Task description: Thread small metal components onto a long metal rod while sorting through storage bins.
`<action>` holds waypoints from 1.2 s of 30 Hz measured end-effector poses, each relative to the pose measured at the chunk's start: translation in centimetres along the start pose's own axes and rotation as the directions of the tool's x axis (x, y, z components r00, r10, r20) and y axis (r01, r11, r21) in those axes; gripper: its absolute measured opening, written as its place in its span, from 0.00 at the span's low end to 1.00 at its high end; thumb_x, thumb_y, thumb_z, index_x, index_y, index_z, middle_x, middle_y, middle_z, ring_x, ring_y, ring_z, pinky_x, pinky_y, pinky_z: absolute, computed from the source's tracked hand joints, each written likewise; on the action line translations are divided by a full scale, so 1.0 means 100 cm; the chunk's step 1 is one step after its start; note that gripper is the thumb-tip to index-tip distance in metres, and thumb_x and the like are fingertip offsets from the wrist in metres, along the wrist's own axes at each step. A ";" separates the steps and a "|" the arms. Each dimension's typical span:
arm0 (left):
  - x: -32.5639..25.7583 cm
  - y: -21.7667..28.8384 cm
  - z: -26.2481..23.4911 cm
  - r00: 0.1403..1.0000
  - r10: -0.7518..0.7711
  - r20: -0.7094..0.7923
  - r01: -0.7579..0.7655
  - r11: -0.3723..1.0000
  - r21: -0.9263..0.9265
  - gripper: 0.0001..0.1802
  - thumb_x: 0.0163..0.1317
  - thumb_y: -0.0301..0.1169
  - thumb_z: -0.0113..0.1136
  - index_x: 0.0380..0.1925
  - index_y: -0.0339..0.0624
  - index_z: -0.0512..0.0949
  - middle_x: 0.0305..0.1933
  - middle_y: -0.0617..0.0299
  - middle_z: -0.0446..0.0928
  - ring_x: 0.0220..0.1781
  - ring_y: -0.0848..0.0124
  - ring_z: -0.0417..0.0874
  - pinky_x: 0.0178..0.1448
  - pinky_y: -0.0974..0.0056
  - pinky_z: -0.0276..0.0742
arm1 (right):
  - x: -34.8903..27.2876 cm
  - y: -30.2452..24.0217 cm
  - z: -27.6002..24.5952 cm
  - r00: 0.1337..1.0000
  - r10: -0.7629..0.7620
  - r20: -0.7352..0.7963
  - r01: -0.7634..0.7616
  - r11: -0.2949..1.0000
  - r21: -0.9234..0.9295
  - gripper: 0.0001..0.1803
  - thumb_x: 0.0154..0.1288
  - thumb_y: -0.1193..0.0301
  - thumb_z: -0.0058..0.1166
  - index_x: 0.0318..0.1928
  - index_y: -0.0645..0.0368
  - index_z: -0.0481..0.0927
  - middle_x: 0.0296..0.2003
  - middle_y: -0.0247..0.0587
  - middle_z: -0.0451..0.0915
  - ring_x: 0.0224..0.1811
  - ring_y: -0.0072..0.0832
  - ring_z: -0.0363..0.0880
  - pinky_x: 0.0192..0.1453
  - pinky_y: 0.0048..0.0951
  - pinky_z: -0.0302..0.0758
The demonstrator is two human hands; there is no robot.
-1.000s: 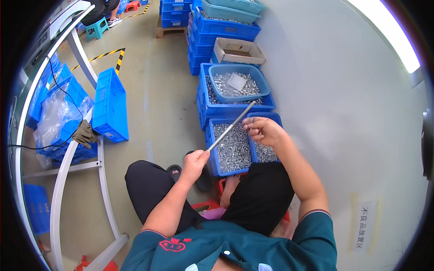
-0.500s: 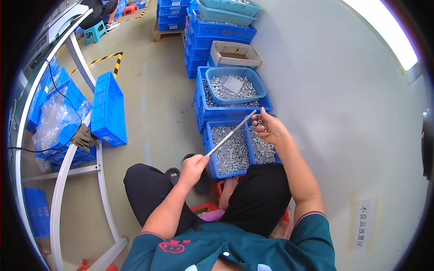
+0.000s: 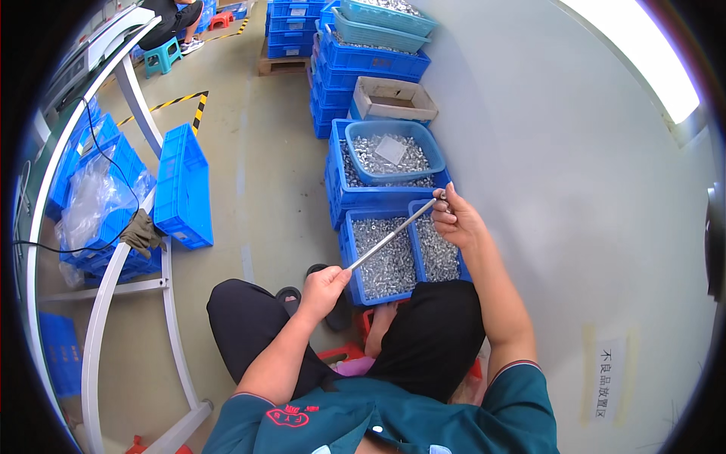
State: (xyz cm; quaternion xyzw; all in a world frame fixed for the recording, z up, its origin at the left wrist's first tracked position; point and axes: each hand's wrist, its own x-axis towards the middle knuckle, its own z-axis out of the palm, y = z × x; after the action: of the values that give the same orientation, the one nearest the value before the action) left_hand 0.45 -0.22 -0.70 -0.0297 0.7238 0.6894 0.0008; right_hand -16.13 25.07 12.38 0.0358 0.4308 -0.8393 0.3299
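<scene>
My left hand (image 3: 325,291) is closed round the near end of a thin, straight metal rod (image 3: 393,234), which slants up and to the right. At the rod's far tip, my right hand (image 3: 461,223) pinches a small shiny metal part (image 3: 444,196) that looks like a nut. The part meets the tip; whether it sits around the rod I cannot tell. Right below the rod, a blue divided bin (image 3: 349,265) holds many small metal parts: one heap (image 3: 386,265) in the left compartment, another (image 3: 440,253) in the right.
Behind the bin, a light-blue basket (image 3: 436,144) of metal parts rests in a larger blue crate (image 3: 333,198). Stacked blue crates (image 3: 329,94) stand farther back. A white wall (image 3: 590,212) borders the right; a white-framed table (image 3: 102,340) and an upright blue crate (image 3: 181,189) are left.
My right hand's fingers have closed on the small metal part at the rod's tip. The rod's far end has shifted slightly right and down in the picture.
</scene>
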 end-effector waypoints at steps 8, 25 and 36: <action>-0.002 0.003 0.000 0.999 0.035 -0.005 -0.035 0.999 0.008 0.20 0.62 0.39 0.52 0.17 0.36 0.69 0.12 0.67 0.60 0.18 0.79 0.60 0.22 0.67 0.58 | -0.001 0.005 0.014 1.000 -0.014 -0.004 0.013 0.988 -0.153 0.13 0.62 0.61 0.53 0.34 0.59 0.75 0.19 0.29 0.65 0.14 0.13 0.56 0.13 0.13 0.51; 0.002 0.003 0.001 0.998 0.004 -0.058 -0.007 0.999 -0.054 0.20 0.63 0.37 0.52 0.16 0.37 0.66 0.13 0.70 0.58 0.18 0.81 0.57 0.21 0.68 0.54 | -0.001 0.013 0.026 0.979 0.189 -0.071 -0.201 0.938 -0.283 0.11 0.61 0.79 0.47 0.45 0.67 0.71 0.31 0.38 0.74 0.17 0.11 0.58 0.14 0.10 0.53; 0.000 0.000 0.002 1.000 -0.001 -0.020 0.001 1.000 0.004 0.20 0.62 0.37 0.52 0.16 0.36 0.67 0.12 0.67 0.58 0.17 0.80 0.58 0.21 0.67 0.56 | 0.001 0.004 0.004 0.987 0.028 -0.158 -0.050 0.989 -0.139 0.16 0.66 0.57 0.46 0.38 0.58 0.72 0.23 0.32 0.68 0.12 0.13 0.55 0.11 0.14 0.49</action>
State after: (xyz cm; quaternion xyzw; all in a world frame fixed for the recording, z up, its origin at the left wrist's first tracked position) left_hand 0.46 -0.06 -0.74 -0.0370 0.7252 0.6875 -0.0060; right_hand -15.87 24.61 12.32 0.0859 0.5135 -0.7942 0.3132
